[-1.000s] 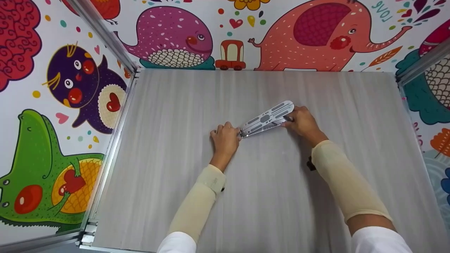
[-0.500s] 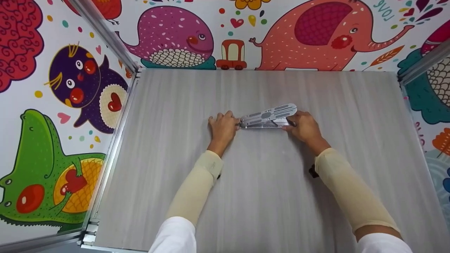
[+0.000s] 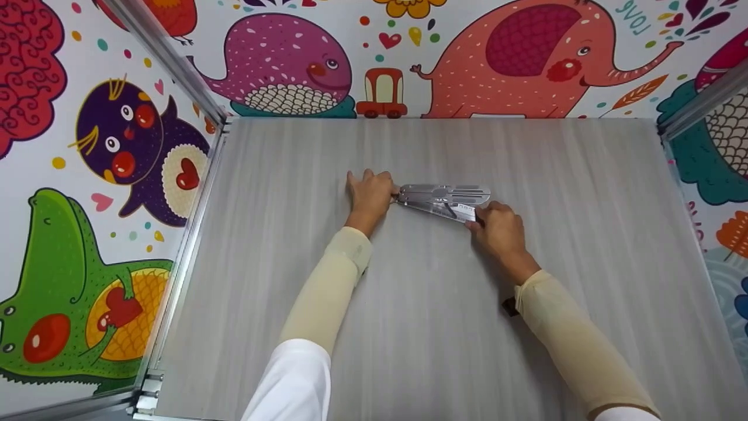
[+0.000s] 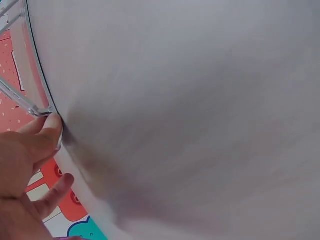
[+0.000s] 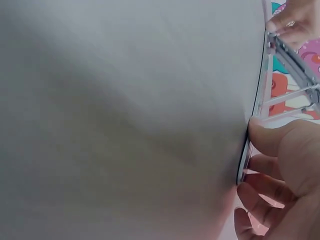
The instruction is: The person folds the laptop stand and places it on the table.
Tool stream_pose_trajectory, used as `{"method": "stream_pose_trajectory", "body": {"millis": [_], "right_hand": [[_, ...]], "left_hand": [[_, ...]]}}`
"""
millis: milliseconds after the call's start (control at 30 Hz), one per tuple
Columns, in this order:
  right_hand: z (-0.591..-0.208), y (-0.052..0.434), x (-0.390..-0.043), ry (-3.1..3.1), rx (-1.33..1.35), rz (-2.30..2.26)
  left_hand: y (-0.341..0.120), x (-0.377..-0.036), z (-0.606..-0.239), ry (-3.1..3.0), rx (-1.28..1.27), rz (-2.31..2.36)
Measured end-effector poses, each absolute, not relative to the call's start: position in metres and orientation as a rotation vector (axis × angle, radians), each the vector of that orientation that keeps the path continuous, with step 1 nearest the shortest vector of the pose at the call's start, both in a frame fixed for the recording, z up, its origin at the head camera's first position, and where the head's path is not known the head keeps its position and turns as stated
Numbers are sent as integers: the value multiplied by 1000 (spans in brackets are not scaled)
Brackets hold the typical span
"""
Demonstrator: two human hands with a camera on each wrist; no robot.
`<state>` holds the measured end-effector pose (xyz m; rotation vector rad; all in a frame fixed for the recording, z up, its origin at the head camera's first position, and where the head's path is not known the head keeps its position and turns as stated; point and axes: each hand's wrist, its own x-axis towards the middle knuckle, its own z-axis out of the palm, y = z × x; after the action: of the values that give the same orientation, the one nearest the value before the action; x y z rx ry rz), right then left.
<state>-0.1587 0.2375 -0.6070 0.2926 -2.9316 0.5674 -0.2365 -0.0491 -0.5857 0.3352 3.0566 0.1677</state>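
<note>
Fingers (image 5: 267,188) of two hands (image 3: 371,197) (image 3: 502,234) grip one stand (image 3: 423,193) — silver and hinged.

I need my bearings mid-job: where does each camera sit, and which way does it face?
Head: on the head, facing forward and down at the tabletop and hinged metal frame; left hand, right hand and forearms show.
Left wrist: on that wrist, facing tabletop and part of the frame; only the left hand shows.
Right wrist: on that wrist, facing tabletop and frame; both hands show.
Shared: both wrist views catch the left hand, frame and printed wall.
</note>
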Motion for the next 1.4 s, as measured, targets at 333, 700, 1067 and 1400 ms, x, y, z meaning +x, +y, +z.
{"method": "stream_pose_trajectory", "body": {"millis": [333, 700, 1067, 1400], "right_hand": [[-607, 230, -143, -2920, 269, 501], [-608, 222, -133, -2897, 241, 463], [-610, 231, -130, -2847, 320, 483], [-606, 278, -150, -2956, 517, 967]], "left_hand": [[-41, -235, -589, 3061, 313, 133], [-30, -237, -591, 3090, 257, 106], [-25, -233, -593, 3084, 216, 128], [4, -209, -575, 3055, 255, 248]]}}
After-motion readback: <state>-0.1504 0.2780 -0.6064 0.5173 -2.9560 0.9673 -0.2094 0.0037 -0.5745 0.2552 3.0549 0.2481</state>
